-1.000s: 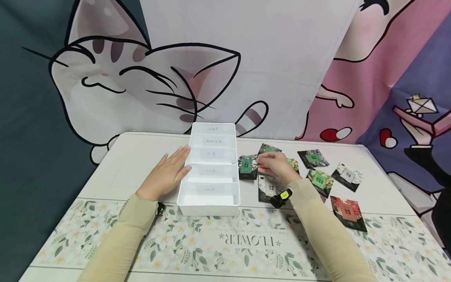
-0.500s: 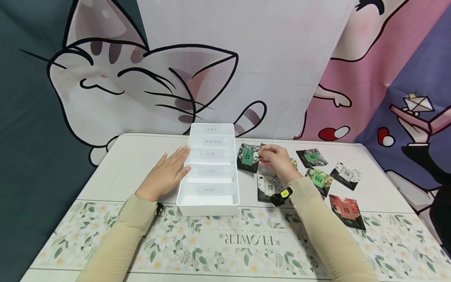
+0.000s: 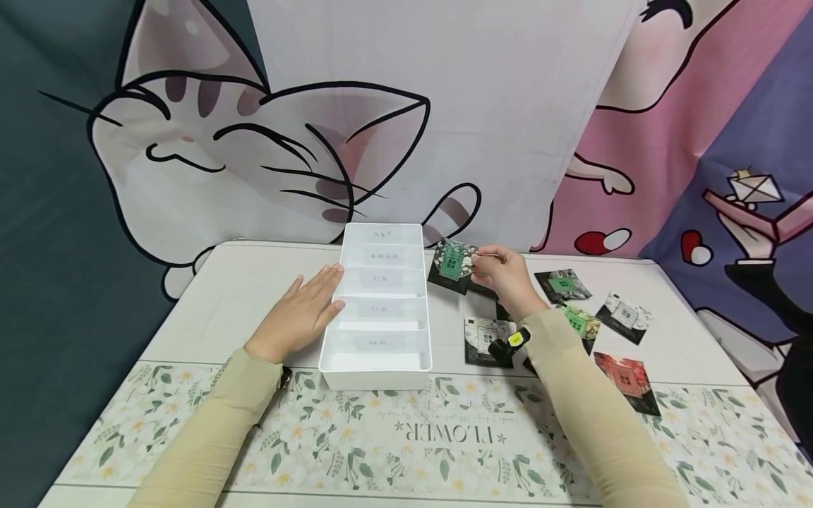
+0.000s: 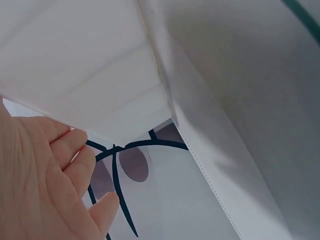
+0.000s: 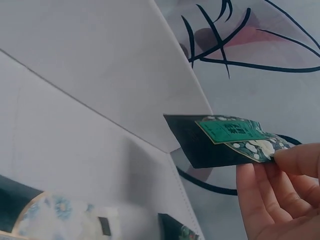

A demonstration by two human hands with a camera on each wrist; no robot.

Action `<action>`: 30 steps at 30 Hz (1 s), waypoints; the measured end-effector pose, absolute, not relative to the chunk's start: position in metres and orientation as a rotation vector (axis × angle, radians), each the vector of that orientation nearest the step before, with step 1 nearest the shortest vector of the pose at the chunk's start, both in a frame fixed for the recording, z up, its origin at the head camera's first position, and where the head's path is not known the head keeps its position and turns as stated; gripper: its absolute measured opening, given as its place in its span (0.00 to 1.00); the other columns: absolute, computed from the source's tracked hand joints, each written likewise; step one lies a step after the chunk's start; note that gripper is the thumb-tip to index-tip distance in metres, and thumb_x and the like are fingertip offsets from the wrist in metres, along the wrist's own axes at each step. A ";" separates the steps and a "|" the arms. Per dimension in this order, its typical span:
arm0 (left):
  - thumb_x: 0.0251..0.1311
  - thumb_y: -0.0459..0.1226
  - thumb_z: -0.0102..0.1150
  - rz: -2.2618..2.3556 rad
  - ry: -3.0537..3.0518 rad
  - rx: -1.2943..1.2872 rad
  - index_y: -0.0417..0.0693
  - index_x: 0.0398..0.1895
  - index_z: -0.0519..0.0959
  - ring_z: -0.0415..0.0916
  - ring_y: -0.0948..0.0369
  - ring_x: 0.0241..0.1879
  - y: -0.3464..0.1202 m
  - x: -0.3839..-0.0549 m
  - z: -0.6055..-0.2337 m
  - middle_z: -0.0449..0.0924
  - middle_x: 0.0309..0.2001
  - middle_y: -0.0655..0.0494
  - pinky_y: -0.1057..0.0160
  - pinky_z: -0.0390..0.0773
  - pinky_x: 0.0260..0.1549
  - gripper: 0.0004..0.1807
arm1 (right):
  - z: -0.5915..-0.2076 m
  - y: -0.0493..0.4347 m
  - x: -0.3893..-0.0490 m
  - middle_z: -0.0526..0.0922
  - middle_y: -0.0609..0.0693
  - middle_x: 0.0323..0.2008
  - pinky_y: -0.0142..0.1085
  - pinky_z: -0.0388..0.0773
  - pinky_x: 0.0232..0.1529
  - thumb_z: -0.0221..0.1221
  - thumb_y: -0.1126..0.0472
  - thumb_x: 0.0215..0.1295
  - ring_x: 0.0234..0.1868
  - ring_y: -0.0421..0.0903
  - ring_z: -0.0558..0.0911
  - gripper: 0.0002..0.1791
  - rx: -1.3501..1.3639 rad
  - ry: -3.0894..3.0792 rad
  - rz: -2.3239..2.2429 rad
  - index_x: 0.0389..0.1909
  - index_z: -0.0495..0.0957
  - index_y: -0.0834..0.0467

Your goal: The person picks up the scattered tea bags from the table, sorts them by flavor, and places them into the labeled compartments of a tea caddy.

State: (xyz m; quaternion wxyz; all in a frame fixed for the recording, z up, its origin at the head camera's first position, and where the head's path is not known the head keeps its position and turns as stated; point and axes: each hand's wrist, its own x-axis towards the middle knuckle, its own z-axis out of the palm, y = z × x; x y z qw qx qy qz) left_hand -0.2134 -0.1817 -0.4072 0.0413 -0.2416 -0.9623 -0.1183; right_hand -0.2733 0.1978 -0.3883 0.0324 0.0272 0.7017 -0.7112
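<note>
r hand [image 3: 508, 282] pinches a green-label pkt [image 3: 452, 263] by its edge, above the table [image 3: 222, 317] & just r of the white tray [image 3: 377, 381] nr its far end, while l hand [image 3: 297, 316] rests w/ straight fingers agst the tray's l wall & other pkts [image 3: 486, 347] lie nr r sleeve [image 3: 591, 395].

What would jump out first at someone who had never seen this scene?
Probably the big smiling cartoon cat on the backdrop, filling the upper left of the head view. Next comes the white divided box on the table, near the middle, then the green-labelled packet pinched in the person's right grip, right of the box's far half.
</note>
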 end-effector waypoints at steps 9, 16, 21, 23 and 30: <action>0.81 0.54 0.32 -0.373 -2.936 -0.742 0.41 0.81 0.48 0.45 0.50 0.80 -0.181 -0.213 -0.409 0.46 0.81 0.49 0.42 0.42 0.77 0.36 | -0.369 0.194 -0.276 0.77 0.50 0.42 0.33 0.84 0.51 0.57 0.65 0.74 0.41 0.43 0.80 0.07 0.076 2.163 -2.250 0.50 0.74 0.59; 0.81 0.53 0.32 -0.399 -2.943 -0.736 0.40 0.81 0.47 0.44 0.50 0.80 -0.181 -0.213 -0.409 0.45 0.81 0.49 0.42 0.42 0.77 0.36 | -0.357 0.186 -0.280 0.79 0.50 0.43 0.37 0.83 0.55 0.59 0.64 0.73 0.42 0.44 0.82 0.10 0.066 2.161 -2.261 0.51 0.75 0.60; 0.81 0.53 0.32 -0.393 -2.936 -0.743 0.40 0.81 0.47 0.45 0.49 0.80 -0.181 -0.213 -0.410 0.46 0.81 0.49 0.42 0.42 0.77 0.36 | -0.350 0.179 -0.283 0.80 0.50 0.43 0.36 0.83 0.55 0.59 0.65 0.73 0.42 0.44 0.82 0.09 0.056 2.166 -2.267 0.50 0.75 0.60; 0.81 0.53 0.32 -0.388 -2.935 -0.745 0.40 0.81 0.48 0.45 0.48 0.79 -0.181 -0.213 -0.410 0.46 0.81 0.49 0.41 0.43 0.77 0.36 | -0.346 0.176 -0.284 0.80 0.50 0.42 0.36 0.83 0.54 0.59 0.65 0.73 0.41 0.44 0.82 0.08 0.039 2.183 -2.268 0.50 0.75 0.60; 0.81 0.53 0.32 -0.407 -2.938 -0.744 0.39 0.81 0.47 0.45 0.49 0.80 -0.181 -0.213 -0.409 0.46 0.81 0.48 0.42 0.42 0.77 0.36 | -0.337 0.163 -0.290 0.81 0.50 0.39 0.36 0.85 0.49 0.59 0.66 0.72 0.39 0.44 0.83 0.07 -0.010 2.234 -2.270 0.48 0.76 0.60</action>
